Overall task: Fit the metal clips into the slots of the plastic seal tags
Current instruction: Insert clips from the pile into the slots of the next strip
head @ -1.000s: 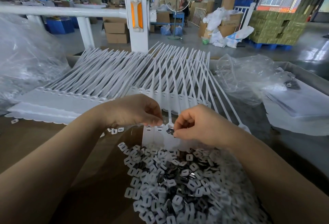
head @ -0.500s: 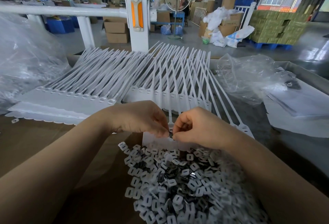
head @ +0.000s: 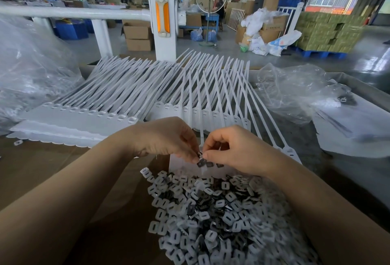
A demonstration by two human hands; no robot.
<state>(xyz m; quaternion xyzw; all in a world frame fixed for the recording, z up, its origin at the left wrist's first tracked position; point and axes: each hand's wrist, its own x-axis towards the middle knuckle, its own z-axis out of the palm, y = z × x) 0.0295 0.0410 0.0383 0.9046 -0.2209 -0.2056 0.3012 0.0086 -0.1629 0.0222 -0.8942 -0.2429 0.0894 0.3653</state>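
The seal tags [head: 160, 96] were white plastic strips with long thin tails and flat rectangular heads, laid side by side in fanned rows across the brown table [head: 42, 170], tails pointing away from the person. Each head carried a small raised slot near its top edge. One strip of tags [head: 183, 164] lay nearer, just behind the pile of clips, and several dark metal clips [head: 207, 163] sat on its heads.

The left hand [head: 166, 138] and the right hand [head: 236, 151] met over that near strip, fingertips almost touching. Both were curled tight, and between them they pinched a small dark clip [head: 199, 155]; which hand bore the hold could not be told, since the piece was tiny and half covered by the fingers.

In front of the hands lay a heap of loose pieces [head: 211, 212], small white squarish plastic frames mixed with dark metal clips. The heap ran off the bottom edge and under the right forearm. Crumpled clear plastic bags [head: 295, 91] lay at the right, and another [head: 27, 70] at the left, their contents blurred.
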